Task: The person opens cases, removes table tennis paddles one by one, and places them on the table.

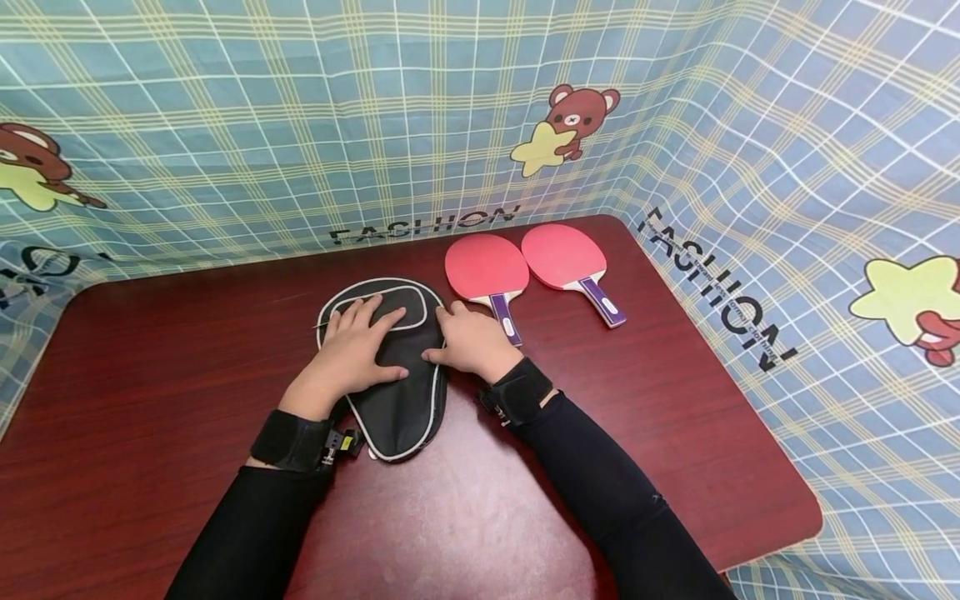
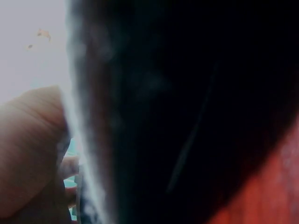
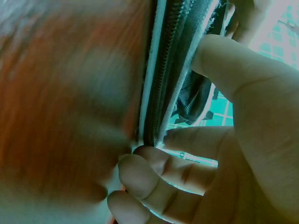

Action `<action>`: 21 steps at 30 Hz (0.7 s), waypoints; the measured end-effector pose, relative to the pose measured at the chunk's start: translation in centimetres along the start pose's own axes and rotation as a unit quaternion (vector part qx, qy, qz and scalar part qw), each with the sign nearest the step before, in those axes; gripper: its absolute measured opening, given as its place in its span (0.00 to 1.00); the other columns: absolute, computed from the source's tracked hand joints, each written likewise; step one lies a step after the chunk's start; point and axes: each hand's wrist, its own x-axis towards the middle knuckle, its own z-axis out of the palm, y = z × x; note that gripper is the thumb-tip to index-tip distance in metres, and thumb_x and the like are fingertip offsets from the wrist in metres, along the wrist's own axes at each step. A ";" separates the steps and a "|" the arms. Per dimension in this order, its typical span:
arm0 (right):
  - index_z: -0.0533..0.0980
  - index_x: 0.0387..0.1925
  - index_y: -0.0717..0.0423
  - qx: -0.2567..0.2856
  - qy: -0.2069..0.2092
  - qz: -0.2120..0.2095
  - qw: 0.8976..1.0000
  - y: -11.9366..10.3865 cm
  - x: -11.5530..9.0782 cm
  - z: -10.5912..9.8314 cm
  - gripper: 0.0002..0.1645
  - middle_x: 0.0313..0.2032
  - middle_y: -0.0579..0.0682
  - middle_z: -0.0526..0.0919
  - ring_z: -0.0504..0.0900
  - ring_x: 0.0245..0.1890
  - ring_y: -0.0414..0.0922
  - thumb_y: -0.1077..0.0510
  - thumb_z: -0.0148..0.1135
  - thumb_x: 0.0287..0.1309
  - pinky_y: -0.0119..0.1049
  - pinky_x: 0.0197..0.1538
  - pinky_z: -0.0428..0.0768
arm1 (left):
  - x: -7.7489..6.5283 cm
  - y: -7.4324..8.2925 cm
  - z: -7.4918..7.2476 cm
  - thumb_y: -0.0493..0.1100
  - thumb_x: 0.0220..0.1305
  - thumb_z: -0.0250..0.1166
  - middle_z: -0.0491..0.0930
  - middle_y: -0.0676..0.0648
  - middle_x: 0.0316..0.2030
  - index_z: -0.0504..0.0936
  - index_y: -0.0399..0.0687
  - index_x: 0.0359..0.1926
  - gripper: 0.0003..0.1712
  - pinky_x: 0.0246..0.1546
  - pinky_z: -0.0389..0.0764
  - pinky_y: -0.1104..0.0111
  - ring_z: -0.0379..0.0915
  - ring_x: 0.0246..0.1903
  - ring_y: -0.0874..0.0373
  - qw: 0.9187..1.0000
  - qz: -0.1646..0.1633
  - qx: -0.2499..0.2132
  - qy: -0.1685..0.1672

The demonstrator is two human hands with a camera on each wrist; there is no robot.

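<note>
A black table tennis paddle case [image 1: 393, 408] with white piping and a front pocket lies on the table, its narrow end towards me. My left hand [image 1: 352, 354] rests on its upper left part with the fingers spread. At the case's right edge, my right hand [image 1: 476, 340] has its thumb on top and its fingers curled along the side. The right wrist view shows the zipper [image 3: 161, 74] along this edge, between thumb and fingers; whether a zipper pull is held cannot be told. In the left wrist view the dark case [image 2: 154, 116] is blurred and fills most of the picture.
Two red table tennis paddles lie beyond my right hand: the nearer paddle [image 1: 486, 265] and the farther paddle [image 1: 564, 254], both with purple handles. The dark red table [image 1: 187, 358] ends against a blue checked cloth [image 1: 262, 125] at the back and right.
</note>
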 end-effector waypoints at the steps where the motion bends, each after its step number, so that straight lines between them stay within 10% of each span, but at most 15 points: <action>1: 0.63 0.77 0.56 0.000 0.000 0.000 1.000 0.0 0.0 0.0 0.53 0.66 0.59 0.73 0.84 0.54 0.54 0.30 0.66 0.62 0.49 0.55 0.84 | 0.0 0.0 0.0 0.59 0.58 0.76 0.43 0.33 0.81 0.58 0.53 0.81 0.56 0.74 0.40 0.30 0.38 0.79 0.29 1.000 0.000 0.000 0.000; 21: 0.65 0.77 0.56 -0.002 0.005 -0.004 1.000 0.5 0.1 0.2 0.52 0.66 0.59 0.73 0.84 0.55 0.53 0.30 0.65 0.62 0.49 0.55 0.84 | 0.2 0.0 0.2 0.61 0.58 0.76 0.43 0.34 0.81 0.58 0.54 0.81 0.57 0.75 0.40 0.31 0.38 0.80 0.30 1.000 -0.002 -0.004 0.003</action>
